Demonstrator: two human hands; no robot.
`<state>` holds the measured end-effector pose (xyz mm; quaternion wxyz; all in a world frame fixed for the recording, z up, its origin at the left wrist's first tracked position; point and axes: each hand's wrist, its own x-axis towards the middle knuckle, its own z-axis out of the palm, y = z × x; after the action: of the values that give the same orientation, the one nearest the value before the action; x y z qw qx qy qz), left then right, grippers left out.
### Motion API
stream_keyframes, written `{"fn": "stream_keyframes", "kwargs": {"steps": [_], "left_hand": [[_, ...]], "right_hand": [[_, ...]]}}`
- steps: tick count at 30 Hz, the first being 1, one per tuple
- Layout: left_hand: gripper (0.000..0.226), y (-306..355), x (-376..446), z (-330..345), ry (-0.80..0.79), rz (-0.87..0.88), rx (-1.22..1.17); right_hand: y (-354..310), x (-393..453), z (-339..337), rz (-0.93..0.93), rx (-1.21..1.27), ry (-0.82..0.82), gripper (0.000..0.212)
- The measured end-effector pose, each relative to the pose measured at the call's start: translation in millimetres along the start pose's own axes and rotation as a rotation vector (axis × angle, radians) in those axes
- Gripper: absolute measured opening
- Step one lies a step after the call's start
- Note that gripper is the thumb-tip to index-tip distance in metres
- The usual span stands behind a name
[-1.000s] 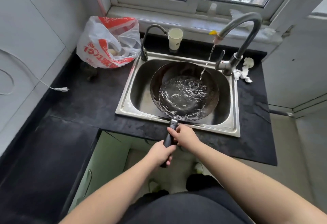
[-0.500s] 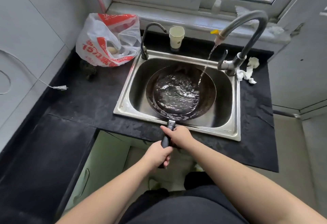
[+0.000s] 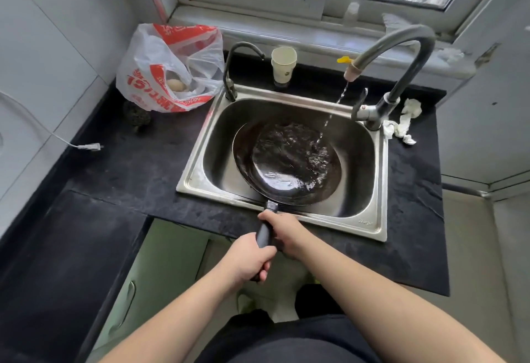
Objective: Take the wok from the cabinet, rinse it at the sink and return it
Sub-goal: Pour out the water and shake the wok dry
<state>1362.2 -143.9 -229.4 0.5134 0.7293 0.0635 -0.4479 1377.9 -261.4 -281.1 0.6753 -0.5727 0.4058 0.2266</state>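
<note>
Dark round steel wok (image 3: 286,162) held tilted inside the stainless-steel sink (image 3: 370,219), seemingly to swirl the pooled water while the thin stream from the grey curved tap (image 3: 401,44) lands on its far right side. Both hands wrapped round the black handle (image 3: 264,235): right hand (image 3: 284,232) nearer the bowl, left hand (image 3: 248,259) at the near end. Bowl lying beyond both grips, over the basin.

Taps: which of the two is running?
The tall grey tap at the sink's right corner; water falls from it into the wok. The small left tap is dry.
</note>
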Motion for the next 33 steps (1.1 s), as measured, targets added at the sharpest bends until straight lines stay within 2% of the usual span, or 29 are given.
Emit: {"fn": "stream_keyframes", "kwargs": {"steps": [6, 14, 18, 28, 33], "left_hand": [[0.011, -13.0, -12.2, -1.9, -0.023, 0.043, -0.018], [0.010, -13.9, -16.7, -12.5, -0.083, 0.030, -0.059], [0.015, -0.3, -15.9, -12.7, -0.092, 0.034, -0.048], [0.008, -14.2, -16.5, -12.3, -0.037, 0.079, -0.003], [0.008, -24.6, -10.1, -18.5, -0.089, 0.105, -0.026]], "right_hand": [[7.1, 2.5, 9.9, -0.015, 0.218, -0.013, 0.028], [9.6, -1.9, 19.0, -0.066, 0.169, 0.086, 0.023], [-0.4, -6.8, 17.8, -0.031, 0.223, 0.072, 0.018], [0.7, -10.7, 23.0, -0.046, 0.285, -0.030, 0.024], [4.8, -6.6, 25.1, -0.086, 0.251, 0.021, 0.020]]}}
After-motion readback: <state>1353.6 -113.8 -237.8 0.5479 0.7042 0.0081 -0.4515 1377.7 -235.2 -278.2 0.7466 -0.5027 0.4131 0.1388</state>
